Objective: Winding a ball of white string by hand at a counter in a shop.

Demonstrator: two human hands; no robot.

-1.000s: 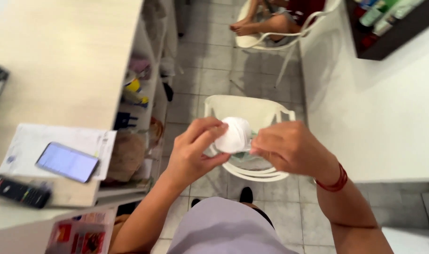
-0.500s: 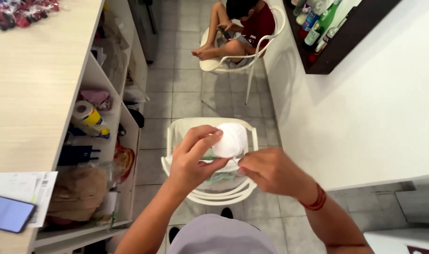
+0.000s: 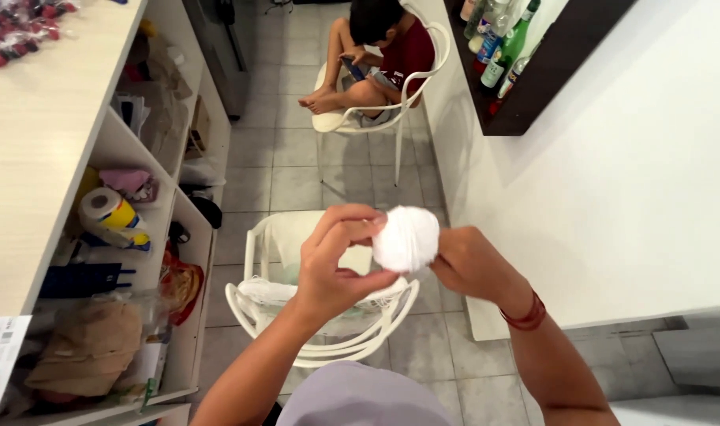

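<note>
Left hand (image 3: 336, 264) grips white ball of yarn/thread (image 3: 407, 237) from left side, fingers curled over top. Right hand (image 3: 470, 264) closed on ball's right side, fingertips hidden behind it. Ball held mid-air, approx. above white chair (image 3: 253, 300), between both hands. Judgement: best handled w/ firm, even pressure both sides so the round doesn't slip or loosen. Count: 1 ball, 2 white chairs (near one unoccupied; far one (image 3: 328, 122) seats a person), 1 counter (image 3: 36, 142) at left w/ open shelves (image 3: 170, 260) below, 1 paper roll (image 3: 111, 214).

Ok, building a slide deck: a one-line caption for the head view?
Both hands, left hand and right hand, grip a white ball above a white chair.
</note>
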